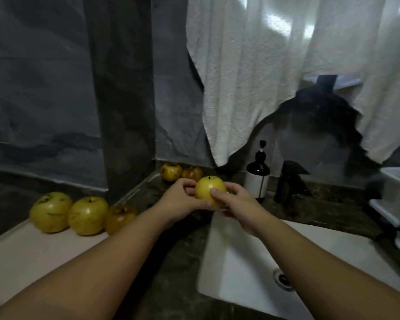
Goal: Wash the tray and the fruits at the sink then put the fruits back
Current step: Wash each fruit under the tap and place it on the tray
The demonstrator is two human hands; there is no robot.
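Observation:
A yellow apple (209,188) is held between both hands above the back left corner of the white sink (247,269). My left hand (183,199) grips its left side and my right hand (236,204) grips its right side, thumb across the front. Three more apples (86,214) stand in a row at the far end of a pale tray (32,252) on the left. Two bruised apples (180,172) lie on the dark counter in the back corner.
A dark pump bottle (257,179) and a black tap (291,183) stand behind the sink. A white plastic rack (395,199) sits at the right edge. White towels (275,72) hang above, over a mirror. The drain (283,280) is at the sink's bottom.

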